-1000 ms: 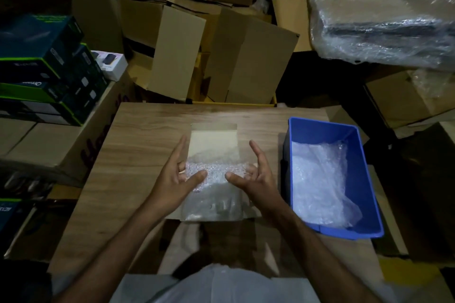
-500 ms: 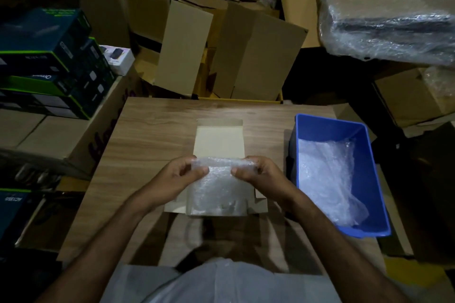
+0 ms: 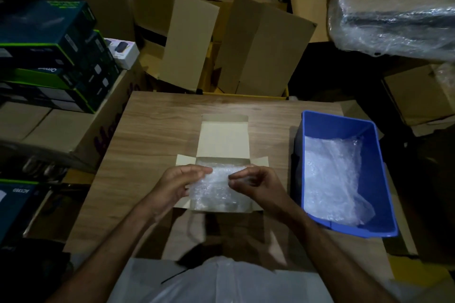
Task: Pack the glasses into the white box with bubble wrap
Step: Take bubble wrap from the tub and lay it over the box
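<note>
Your left hand (image 3: 181,186) and your right hand (image 3: 256,186) meet over the open white box (image 3: 222,140), which lies on the wooden worktop (image 3: 152,130) right in front of you. The box's lid is folded back flat, away from you, and its small side flaps stick out to either side. Your left hand pinches the left edge of the bubble wrap (image 3: 216,192) that fills the box, thumb on top and fingers curled under. Your right hand has its fingers curled with the thumb and forefinger tips pressed on the wrap's right edge, so it grasps the wrap too. The wrap is bunched between your hands and sits inside the box walls. The glasses themselves cannot be made out under the wrap.

Just to the right of the box stands a blue bin (image 3: 374,155) on the worktop, with more loose bubble wrap (image 3: 332,179) lying in it. Beyond the worktop, open cardboard cartons (image 3: 258,47) lean against each other. To your left, dark boxed goods (image 3: 49,56) are stacked on a large carton. At upper right a plastic-wrapped bundle (image 3: 394,7) rests on other cartons.
</note>
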